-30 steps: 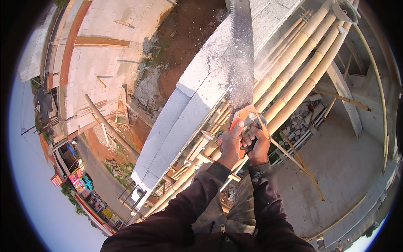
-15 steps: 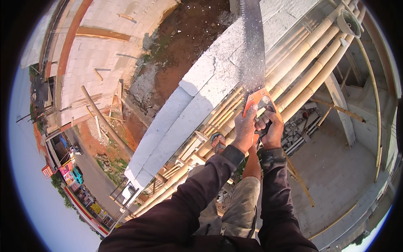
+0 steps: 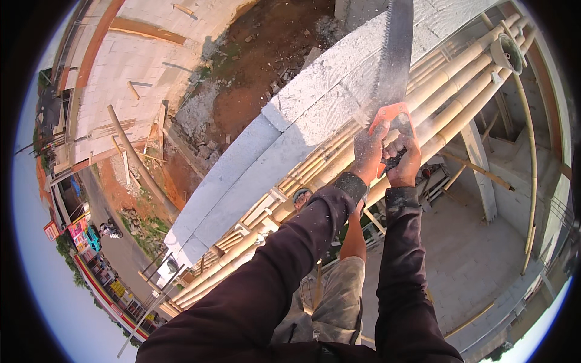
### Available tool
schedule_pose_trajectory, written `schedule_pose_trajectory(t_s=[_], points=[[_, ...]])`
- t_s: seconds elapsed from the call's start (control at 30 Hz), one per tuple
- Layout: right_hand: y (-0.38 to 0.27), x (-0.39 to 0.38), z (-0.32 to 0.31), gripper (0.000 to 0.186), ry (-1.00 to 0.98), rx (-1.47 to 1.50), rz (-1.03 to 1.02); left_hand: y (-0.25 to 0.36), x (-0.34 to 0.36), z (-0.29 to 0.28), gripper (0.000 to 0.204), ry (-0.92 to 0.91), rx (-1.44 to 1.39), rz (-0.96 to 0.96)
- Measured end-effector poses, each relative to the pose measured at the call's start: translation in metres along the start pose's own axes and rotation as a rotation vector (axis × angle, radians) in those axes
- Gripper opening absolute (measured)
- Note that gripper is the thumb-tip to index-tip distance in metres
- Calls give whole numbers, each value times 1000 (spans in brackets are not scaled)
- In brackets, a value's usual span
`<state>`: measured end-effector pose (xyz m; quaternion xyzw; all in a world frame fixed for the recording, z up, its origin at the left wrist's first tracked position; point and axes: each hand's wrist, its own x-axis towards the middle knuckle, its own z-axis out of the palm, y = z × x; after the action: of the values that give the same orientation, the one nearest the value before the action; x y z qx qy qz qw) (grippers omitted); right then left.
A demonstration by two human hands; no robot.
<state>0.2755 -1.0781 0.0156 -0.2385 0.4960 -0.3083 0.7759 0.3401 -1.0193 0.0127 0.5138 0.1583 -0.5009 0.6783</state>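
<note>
1. Counting from my end: one handsaw (image 3: 396,66), two hands, at least three thick bamboo poles (image 3: 463,81) running beside one pale block wall (image 3: 242,163).
2. Left hand (image 3: 370,154) and right hand (image 3: 404,162) are both wrapped around the saw's orange handle (image 3: 393,111).
3. Saw's got a long, dusty grey blade, teeth facing left, lying across the wall; can't tell how deep it bites.
4. Writing: a little reddish sign (image 3: 51,230) near the road (image 3: 130,260), too tiny for me to read.
</note>
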Motion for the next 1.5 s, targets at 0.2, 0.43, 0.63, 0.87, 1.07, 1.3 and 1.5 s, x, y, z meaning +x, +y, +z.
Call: schedule_pose_trajectory(t_s=[0.2, 0.43, 0.63, 0.87, 1.07, 1.3, 1.5], points=[[54, -67, -20, 23, 89, -71, 326, -30, -59, -68, 34, 294, -26, -152], [23, -33, -67, 28, -132, 170, 100, -54, -34, -18, 44, 64, -88, 41], [-61, 121, -21, 22, -126, 148, -94, -18, 112, 90, 38, -87, 40, 124], [61, -99, -37, 24, -55, -293, 37, -28, -114, -70, 50, 254, 5, -4], [-26, 17, -34, 26, -108, 138, 46, -28, 16, 32, 39, 32, 26, 99], [-18, 61, -13, 29, -120, 135, 82, -13, 55, 29, 47, 5, -45, 150], [25, -84, -29, 32, -59, -229, 170, -19, -93, -40, 46, 242, -48, 7]])
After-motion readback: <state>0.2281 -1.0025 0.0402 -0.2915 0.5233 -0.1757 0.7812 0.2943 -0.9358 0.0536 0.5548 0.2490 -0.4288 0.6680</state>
